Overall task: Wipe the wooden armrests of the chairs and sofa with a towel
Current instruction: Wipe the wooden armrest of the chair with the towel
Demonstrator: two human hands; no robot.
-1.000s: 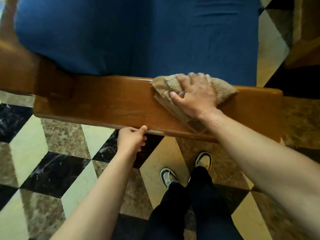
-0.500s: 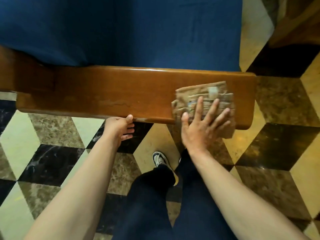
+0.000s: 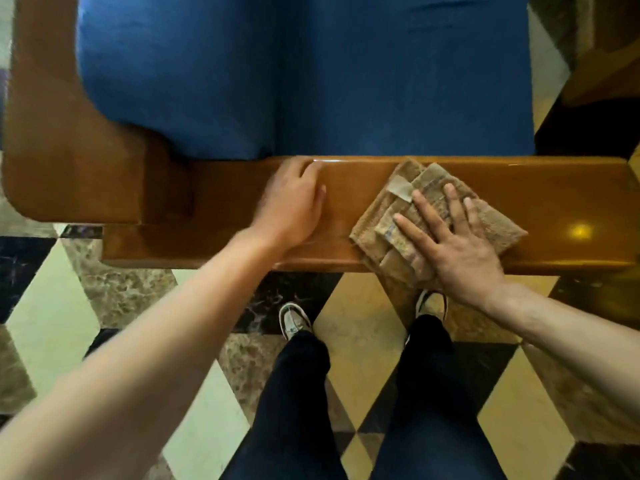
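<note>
A glossy brown wooden armrest [image 3: 554, 199] runs left to right across the middle of the view. A folded tan towel [image 3: 498, 223] lies on its top, turned like a diamond. My right hand [image 3: 453, 244] presses flat on the towel with fingers spread, pointing up and left. My left hand [image 3: 294, 202] rests palm down on the bare wood to the left of the towel, apart from it; it looks slightly blurred. A blue seat cushion [image 3: 311, 71] fills the space behind the armrest.
The chair's wooden back frame [image 3: 52, 133] curves round at the left. Another wooden piece of furniture [image 3: 609, 57] stands at the top right. My legs and shoes [image 3: 294, 320] stand on a patterned marble floor [image 3: 52, 306] just in front of the armrest.
My left hand rose from the armrest's lower front edge onto its top. The towel and my right hand shifted left from the armrest's right end, and the towel turned diagonal.
</note>
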